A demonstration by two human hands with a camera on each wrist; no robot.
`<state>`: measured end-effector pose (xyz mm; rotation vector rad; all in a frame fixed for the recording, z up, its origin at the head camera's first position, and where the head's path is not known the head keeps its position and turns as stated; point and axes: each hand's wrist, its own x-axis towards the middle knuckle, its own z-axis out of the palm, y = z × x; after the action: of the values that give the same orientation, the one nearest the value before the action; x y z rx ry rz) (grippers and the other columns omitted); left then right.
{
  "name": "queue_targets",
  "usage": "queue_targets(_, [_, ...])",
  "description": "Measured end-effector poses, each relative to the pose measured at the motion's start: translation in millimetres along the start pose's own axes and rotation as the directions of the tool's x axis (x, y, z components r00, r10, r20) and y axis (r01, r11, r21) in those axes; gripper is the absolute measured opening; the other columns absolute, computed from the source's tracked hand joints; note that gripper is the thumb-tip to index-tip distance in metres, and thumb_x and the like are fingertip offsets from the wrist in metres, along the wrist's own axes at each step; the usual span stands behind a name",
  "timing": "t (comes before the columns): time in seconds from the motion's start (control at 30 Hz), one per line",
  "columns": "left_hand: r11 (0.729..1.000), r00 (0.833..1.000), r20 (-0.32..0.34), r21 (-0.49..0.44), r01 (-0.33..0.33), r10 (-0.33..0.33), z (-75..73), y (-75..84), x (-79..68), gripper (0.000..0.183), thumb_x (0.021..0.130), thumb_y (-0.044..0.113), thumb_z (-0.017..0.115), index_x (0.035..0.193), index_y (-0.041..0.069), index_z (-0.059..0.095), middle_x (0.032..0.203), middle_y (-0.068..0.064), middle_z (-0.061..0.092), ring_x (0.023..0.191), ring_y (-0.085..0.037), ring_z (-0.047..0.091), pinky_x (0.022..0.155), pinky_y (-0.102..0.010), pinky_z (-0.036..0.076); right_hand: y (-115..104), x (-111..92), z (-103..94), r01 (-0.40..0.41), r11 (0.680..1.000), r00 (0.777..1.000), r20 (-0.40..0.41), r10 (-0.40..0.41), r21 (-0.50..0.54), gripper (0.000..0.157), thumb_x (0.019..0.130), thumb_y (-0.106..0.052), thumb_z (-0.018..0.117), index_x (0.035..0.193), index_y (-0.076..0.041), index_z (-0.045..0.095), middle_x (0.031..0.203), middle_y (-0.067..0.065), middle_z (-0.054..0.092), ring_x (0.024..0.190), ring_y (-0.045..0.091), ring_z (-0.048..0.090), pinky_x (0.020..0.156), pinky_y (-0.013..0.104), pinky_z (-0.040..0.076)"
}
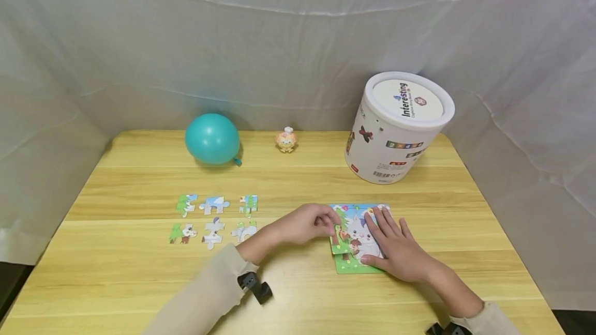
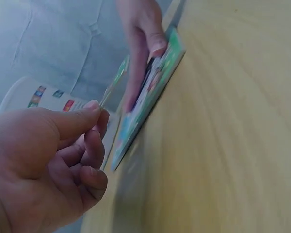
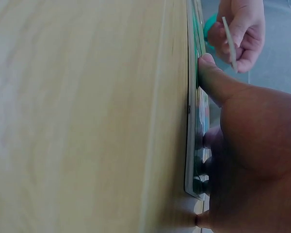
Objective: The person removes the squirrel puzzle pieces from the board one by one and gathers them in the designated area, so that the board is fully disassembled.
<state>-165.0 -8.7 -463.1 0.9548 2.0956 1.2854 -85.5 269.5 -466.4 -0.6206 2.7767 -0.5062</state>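
A picture puzzle with a white animal on it, in a flat puzzle board [image 1: 356, 268], lies on the table at front right. Spread fingers of my right hand [image 1: 400, 252] rest on its right side, and the thumb touches its lower part. My left hand [image 1: 304, 224] pinches a thin puzzle piece [image 2: 115, 80] between thumb and fingertips. In the left wrist view this piece is raised above the board, seen nearly edge-on. The right wrist view also shows the piece [image 3: 230, 44] apart from the board.
Several loose puzzle pieces [image 1: 214, 232] lie in two rows on the left of the wooden table [image 1: 298, 304]. Behind them sits a teal balloon [image 1: 212, 138]. A small figurine [image 1: 286, 140] stands at the back middle, and a large white lidded tub [image 1: 396, 133] at the back right.
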Motion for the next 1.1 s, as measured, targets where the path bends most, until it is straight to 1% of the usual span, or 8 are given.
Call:
queue_targets(0.13, [1.0, 1.0, -0.023, -0.014, -0.018, 0.018, -14.3, -3.1, -13.1, 0.019, 0.1, 0.006, 0.065, 0.118, 0.003, 0.067, 0.096, 0.002, 0.07, 0.09, -0.007, 0.064, 0.085, -0.024, 0.053, 0, -1, -0.5, -0.007, 1.0, 1.0, 0.001, 0.007, 0.0, 0.095, 0.096, -0.057, 0.062, 0.162, -0.004, 0.018, 0.168, 0.024, 0.005, 0.153, 0.047, 0.002, 0.113, 0.074, 0.005])
queue_targets(0.2, [1.0, 0.999, -0.036, -0.011, -0.017, 0.016, -22.2, -4.0, -20.8, 0.019, 0.1, 0.006, 0.065, 0.119, 0.003, 0.066, 0.097, 0.003, 0.069, 0.092, -0.008, 0.064, 0.085, -0.025, 0.053, 0, -1, -0.8, -0.007, 1.0, 1.0, 0.0, 0.007, 0.001, 0.095, 0.096, -0.057, 0.061, 0.162, -0.004, 0.018, 0.168, 0.024, 0.005, 0.153, 0.047, 0.002, 0.113, 0.074, 0.005])
queue_targets(0.4, [1.0, 0.996, -0.084, 0.016, 0.016, -0.015, -45.5, -7.5, -45.7, 0.019, 0.099, 0.006, 0.066, 0.118, 0.006, 0.068, 0.098, 0.005, 0.069, 0.093, -0.011, 0.064, 0.085, -0.028, 0.053, 1, -2, 0.6, 0.009, 1.0, 1.0, -0.02, -0.009, 0.013, 0.095, 0.096, -0.056, 0.063, 0.162, -0.004, 0.019, 0.167, 0.025, 0.006, 0.152, 0.048, 0.002, 0.112, 0.075, 0.004])
queue_targets(0.57, [0.999, 0.994, -0.106, 0.025, 0.024, -0.021, -63.4, -10.5, -71.2, 0.02, 0.099, 0.005, 0.065, 0.119, 0.005, 0.067, 0.1, 0.002, 0.069, 0.093, -0.013, 0.063, 0.081, -0.029, 0.054, 2, -2, 1.4, 0.021, 0.999, 0.999, -0.031, -0.02, 0.025, 0.095, 0.095, -0.054, 0.064, 0.161, -0.003, 0.02, 0.167, 0.026, 0.007, 0.152, 0.048, 0.002, 0.112, 0.075, 0.003])
queue_targets(0.67, [0.999, 0.993, -0.116, 0.029, 0.029, -0.026, -73.1, -13.6, -89.1, 0.019, 0.099, 0.006, 0.065, 0.119, 0.004, 0.067, 0.101, 0.001, 0.069, 0.093, -0.013, 0.063, 0.079, -0.027, 0.053, 1, -2, -0.1, 0.005, 1.0, 1.0, -0.014, -0.005, 0.022, 0.095, 0.096, -0.056, 0.062, 0.162, -0.004, 0.019, 0.168, 0.024, 0.006, 0.153, 0.047, 0.002, 0.113, 0.074, 0.003])
queue_targets(0.83, [0.998, 0.988, -0.146, 0.046, 0.047, -0.039, -87.5, -20.3, -123.1, 0.019, 0.1, 0.007, 0.065, 0.118, 0.004, 0.067, 0.1, 0.001, 0.069, 0.091, -0.015, 0.063, 0.076, -0.027, 0.051, 0, -2, -1.6, -0.006, 1.0, 1.0, 0.01, 0.006, 0.018, 0.095, 0.096, -0.057, 0.061, 0.162, -0.005, 0.017, 0.168, 0.024, 0.004, 0.153, 0.046, 0.0, 0.113, 0.074, 0.003])
queue_targets(0.97, [0.994, 0.98, -0.184, 0.066, 0.083, -0.07, -96.9, -25.7, -153.5, 0.018, 0.099, 0.01, 0.066, 0.117, 0.006, 0.067, 0.097, 0.003, 0.069, 0.086, -0.013, 0.062, 0.071, -0.025, 0.05, 0, -1, -1.2, -0.004, 1.0, 1.0, 0.007, 0.004, 0.012, 0.096, 0.095, -0.058, 0.062, 0.162, -0.005, 0.018, 0.168, 0.024, 0.005, 0.153, 0.046, 0.001, 0.113, 0.074, 0.004])
queue_targets(1.1, [0.992, 0.976, -0.189, 0.036, 0.12, -0.111, -103.7, -32.1, -184.0, 0.017, 0.099, 0.012, 0.066, 0.115, 0.007, 0.066, 0.096, 0.002, 0.069, 0.085, -0.014, 0.062, 0.07, -0.025, 0.05, -1, -1, -1.4, -0.009, 1.0, 1.0, 0.007, 0.009, 0.005, 0.096, 0.096, -0.058, 0.061, 0.162, -0.004, 0.018, 0.168, 0.024, 0.005, 0.153, 0.046, 0.001, 0.113, 0.074, 0.004])
